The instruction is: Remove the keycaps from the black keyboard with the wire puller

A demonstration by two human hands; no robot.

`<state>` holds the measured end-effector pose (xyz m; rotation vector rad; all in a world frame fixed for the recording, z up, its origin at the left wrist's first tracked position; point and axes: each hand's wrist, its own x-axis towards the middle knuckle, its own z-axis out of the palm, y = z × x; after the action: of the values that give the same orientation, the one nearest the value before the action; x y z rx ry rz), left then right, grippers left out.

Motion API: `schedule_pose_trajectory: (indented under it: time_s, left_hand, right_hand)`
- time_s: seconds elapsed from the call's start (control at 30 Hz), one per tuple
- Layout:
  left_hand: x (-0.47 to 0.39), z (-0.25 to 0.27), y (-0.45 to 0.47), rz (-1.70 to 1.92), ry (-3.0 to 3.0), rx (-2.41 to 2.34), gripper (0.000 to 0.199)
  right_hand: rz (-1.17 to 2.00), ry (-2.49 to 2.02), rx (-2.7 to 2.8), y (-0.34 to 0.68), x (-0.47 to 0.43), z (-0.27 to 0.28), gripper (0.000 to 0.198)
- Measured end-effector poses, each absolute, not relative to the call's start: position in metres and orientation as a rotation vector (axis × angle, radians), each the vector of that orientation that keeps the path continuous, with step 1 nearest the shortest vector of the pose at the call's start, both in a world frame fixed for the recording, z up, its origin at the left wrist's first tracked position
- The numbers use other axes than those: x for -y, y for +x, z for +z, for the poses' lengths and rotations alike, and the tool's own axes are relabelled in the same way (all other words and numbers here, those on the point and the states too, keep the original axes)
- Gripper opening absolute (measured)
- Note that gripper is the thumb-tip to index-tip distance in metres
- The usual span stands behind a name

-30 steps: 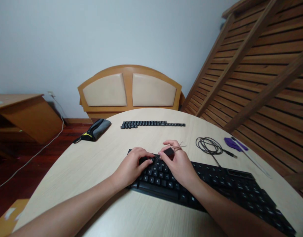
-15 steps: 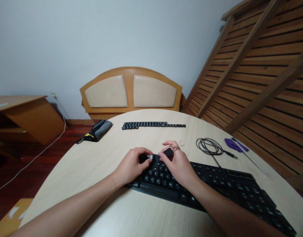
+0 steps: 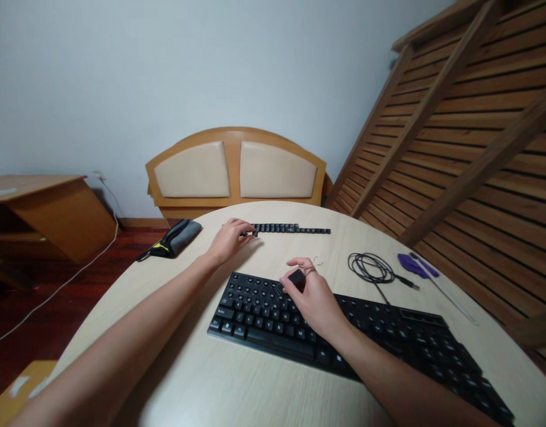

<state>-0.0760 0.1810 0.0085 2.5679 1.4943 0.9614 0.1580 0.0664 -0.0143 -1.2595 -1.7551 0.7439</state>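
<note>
My left hand (image 3: 230,240) reaches over the far part of the table, its fingers closed on a small black keycap (image 3: 255,233). It is beside the rows of loose keycaps (image 3: 279,228) and hides their left end. My right hand (image 3: 315,293) rests over the middle of the black keyboard (image 3: 273,339), closed around a keycap puller with a dark block-shaped handle (image 3: 296,277). Thin wires (image 3: 317,261) stick out behind its fingers. Along the keyboard's top rows, pale key stems show where caps are off; the lower rows carry caps.
A coiled black USB cable (image 3: 370,268) lies behind the keyboard. Farther right are a purple cloth (image 3: 410,265) and a thin white stick (image 3: 448,290). A grey and black pouch (image 3: 177,238) lies at the table's left edge. A headboard (image 3: 235,169) stands behind the round table.
My left hand has moved from the keyboard up and left to the keycap rows, carrying a keycap. My right hand stays over the keyboard with the puller.
</note>
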Motion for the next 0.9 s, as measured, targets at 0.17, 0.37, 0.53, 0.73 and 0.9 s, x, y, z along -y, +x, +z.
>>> schedule_pose_trajectory:
  time_s: [0.17,0.37,0.53,0.73,0.9]
  left_hand:
    - [-0.204,-0.014,-0.079,1.035,2.578,-1.585,0.012]
    - [-0.215,-0.03,-0.085,1.042,2.592,-1.67,0.013]
    - [-0.22,-0.033,-0.087,1.02,2.616,-1.727,0.014]
    - [-0.224,-0.038,-0.088,1.017,2.635,-1.775,0.017]
    - [-0.226,-0.041,-0.089,1.035,2.655,-1.775,0.019]
  right_hand:
    - [0.746,-1.274,1.766,0.158,-0.066,-0.013,0.024]
    - [0.751,-1.268,1.755,0.157,-0.065,-0.012,0.023]
    - [0.753,-1.272,1.762,0.158,-0.065,-0.012,0.024]
    - [0.749,-1.267,1.76,0.157,-0.066,-0.013,0.024]
    - [0.751,-1.288,1.757,0.157,-0.065,-0.013,0.023]
